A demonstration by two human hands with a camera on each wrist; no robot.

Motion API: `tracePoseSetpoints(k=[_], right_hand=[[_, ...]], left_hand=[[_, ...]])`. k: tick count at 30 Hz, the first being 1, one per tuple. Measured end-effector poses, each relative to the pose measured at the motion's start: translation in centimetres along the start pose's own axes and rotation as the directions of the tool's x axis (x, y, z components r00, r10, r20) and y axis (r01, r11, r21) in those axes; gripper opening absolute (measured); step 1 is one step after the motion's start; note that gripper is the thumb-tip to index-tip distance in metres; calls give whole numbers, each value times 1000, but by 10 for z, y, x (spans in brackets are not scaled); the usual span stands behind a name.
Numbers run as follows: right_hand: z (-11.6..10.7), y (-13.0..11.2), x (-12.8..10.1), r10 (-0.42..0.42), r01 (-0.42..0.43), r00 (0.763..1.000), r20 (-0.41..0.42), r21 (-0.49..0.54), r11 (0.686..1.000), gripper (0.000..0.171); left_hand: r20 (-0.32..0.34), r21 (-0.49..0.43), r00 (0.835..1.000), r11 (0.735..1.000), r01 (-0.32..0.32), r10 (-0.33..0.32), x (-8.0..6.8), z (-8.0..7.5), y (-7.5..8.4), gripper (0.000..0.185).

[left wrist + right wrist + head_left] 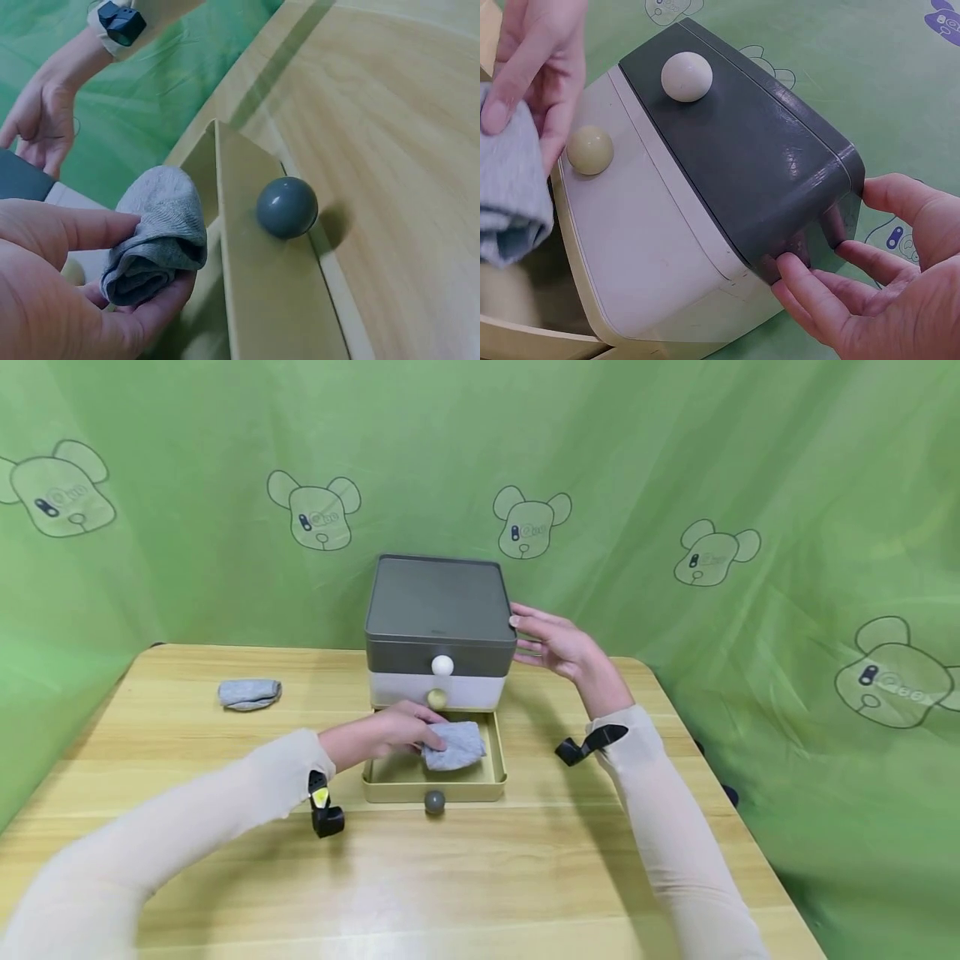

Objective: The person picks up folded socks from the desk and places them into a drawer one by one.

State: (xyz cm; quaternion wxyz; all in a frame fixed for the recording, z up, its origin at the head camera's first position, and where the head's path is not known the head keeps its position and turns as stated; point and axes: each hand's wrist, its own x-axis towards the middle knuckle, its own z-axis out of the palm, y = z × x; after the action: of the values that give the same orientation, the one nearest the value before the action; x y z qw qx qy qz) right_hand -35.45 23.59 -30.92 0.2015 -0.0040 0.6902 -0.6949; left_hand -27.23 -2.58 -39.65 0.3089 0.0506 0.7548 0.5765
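Observation:
A small three-drawer cabinet (437, 610) stands at the back middle of the wooden table, with a dark grey top drawer (757, 142) and a white middle drawer (652, 247). Its bottom yellow drawer (495, 777) is pulled out; a grey round knob (286, 207) sits on its front. My left hand (397, 731) pinches a rolled grey sock (453, 745) over the open drawer. My right hand (558, 647) rests with straight fingers (817, 289) against the cabinet's right side.
A second rolled grey sock (249, 693) lies on the table at the back left. Green cloth with bear prints hangs behind and to both sides. The table's right edge (720, 802) runs close to my right arm.

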Motion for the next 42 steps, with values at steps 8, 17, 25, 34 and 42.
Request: tracePoseSetpoints(k=[8, 17, 25, 34, 42], right_hand=[[0, -1, -2, -1, 1, 1000, 6, -15, 1000, 60], [2, -1, -2, 6, -6, 1000, 8, -6, 1000, 60], [2, 0, -2, 9, -9, 1000, -7, 1, 1000, 60], [1, 0, 1, 7, -7, 1000, -7, 3, 1000, 60], [1, -1, 0, 8, -8, 1000, -8, 2, 1000, 60]], left_hand=[[-33, -34, 998, 998, 60, -61, 12, 9, -6, 48], [-34, -84, 998, 995, 55, -58, 24, 15, -14, 46], [-9, -102, 996, 990, 92, -94, 32, 18, -19, 46], [-31, -114, 994, 989, 98, -102, 31, 18, -18, 46], [-38, -101, 994, 990, 100, -104, 22, 14, -11, 44]])
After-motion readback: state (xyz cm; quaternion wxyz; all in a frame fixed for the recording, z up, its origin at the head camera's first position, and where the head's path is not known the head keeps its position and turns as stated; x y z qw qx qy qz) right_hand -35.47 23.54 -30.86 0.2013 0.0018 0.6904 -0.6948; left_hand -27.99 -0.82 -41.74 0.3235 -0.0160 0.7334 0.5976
